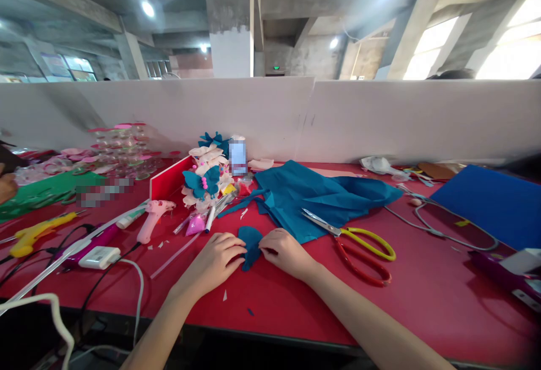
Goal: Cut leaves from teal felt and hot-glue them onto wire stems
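A small cut piece of teal felt point(251, 245) lies on the red tabletop between my hands. Fingertips of my left hand point(220, 257) hold its left edge, with the thumb below. On the opposite side, my right hand point(286, 253) pinches the right edge, its fingers curled. Just behind spreads a large teal felt sheet point(325, 198), rumpled and with cut strips at its left. Scissors point(338, 231) with yellow and red handles rest partly on the sheet, to the right of my right hand, blades pointing left. A teal felt butterfly point(198, 182) with pink beads sits among pale petals.
A pink glue gun point(152, 222) and a power strip point(91, 244) with cables lie left; a yellow glue gun point(38, 235) is farther out. A phone point(237, 157) stands against the white partition point(359, 116). At right are a blue sheet point(490, 206) and a grey cable point(426, 227).
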{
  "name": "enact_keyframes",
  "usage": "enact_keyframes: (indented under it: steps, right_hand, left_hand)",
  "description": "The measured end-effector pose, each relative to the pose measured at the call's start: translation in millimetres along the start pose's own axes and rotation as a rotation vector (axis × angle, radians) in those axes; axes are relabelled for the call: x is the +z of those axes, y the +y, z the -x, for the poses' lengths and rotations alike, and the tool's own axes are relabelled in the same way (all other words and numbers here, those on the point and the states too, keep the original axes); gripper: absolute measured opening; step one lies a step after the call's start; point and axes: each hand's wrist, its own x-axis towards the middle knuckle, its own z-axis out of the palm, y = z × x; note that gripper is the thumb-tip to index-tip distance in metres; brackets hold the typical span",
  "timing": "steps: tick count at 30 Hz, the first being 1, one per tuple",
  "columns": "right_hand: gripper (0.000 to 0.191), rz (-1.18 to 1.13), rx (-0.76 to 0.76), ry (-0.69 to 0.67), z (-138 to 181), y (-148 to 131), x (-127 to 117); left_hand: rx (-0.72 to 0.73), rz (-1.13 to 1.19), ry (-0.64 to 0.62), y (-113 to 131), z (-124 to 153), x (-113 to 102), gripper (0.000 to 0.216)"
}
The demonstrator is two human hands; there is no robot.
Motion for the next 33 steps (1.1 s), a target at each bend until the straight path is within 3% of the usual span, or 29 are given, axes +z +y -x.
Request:
enact_keyframes:
  steps: [9, 13, 15, 18, 20, 23, 26, 27, 30, 33]
  right_hand:
    - [0.016, -0.008, 0.019, -0.013, -0.7, -1.4, -1.7]
    - [0.014, -0.046, 0.035, 0.052, -3.1, -14.4, -6.1]
    - [0.022, -0.098, 0.019, 0.053, -5.8, -23.1, -6.5]
    - [0.051, -0.083, -0.006, 0.036, -8.0, -30.5, -2.1]
    - [0.041, -0.026, -0.01, 0.072, -7.0, -30.2, 1.8]
    - [0.014, 0.05, -0.06, 0.211, -3.0, -26.6, 3.3]
    - [0.017, 0.1, -0.185, 0.367, 1.1, -25.4, -1.7]
    - [0.019, 0.11, -0.225, 0.391, 2.1, -25.9, -3.9]
    - [0.025, 0.128, -0.309, 0.369, 3.6, -28.0, -8.4]
    - [0.024, 0.1, -0.298, 0.294, 2.6, -29.3, -8.5]
  left_hand:
    - [0.05, -0.042, -0.032, 3.8, -5.8, -3.8, 0.027]
    - [0.066, -0.11, 0.015, 5.7, -5.5, -0.6, 0.024]
    - [0.072, -0.139, 0.051, 6.3, -4.3, 2.6, 0.024]
    - [0.046, -0.122, 0.115, 7.6, -1.3, 6.9, 0.024]
    - [-0.024, -0.051, 0.166, 10.7, 1.2, 8.9, 0.023]
    - [-0.322, 0.238, 0.276, 21.3, 2.2, 11.8, 0.018]
    - [-0.787, 0.828, 0.29, 36.0, -3.0, 14.6, 0.033]
    - [-0.884, 1.048, 0.27, 40.3, -5.6, 15.4, 0.035]
    - [-0.954, 1.493, 0.308, 47.5, -11.4, 17.2, 0.027]
    - [-0.965, 1.592, 0.357, 47.5, -10.9, 17.6, 0.031]
